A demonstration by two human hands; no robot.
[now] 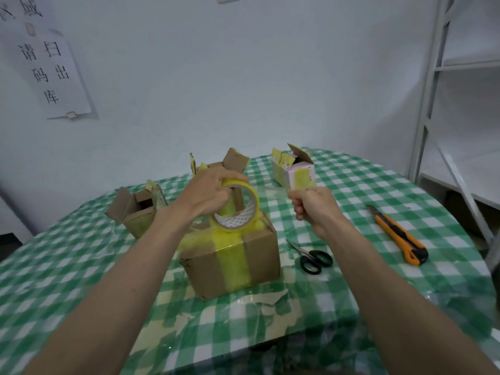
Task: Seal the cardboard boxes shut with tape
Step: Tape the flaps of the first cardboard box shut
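At frame centre the left hand (pixel 209 192) grips the tape roll (pixel 238 205) just above the closed box (pixel 230 255), while the right hand's (pixel 313 204) fingers pinch the free tape end, drawn out rightward.

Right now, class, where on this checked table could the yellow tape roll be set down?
Bare green-checked tablecloth lies left of the taped cardboard box, and between black-handled scissors and orange utility knife. The back is crowded with open boxes.
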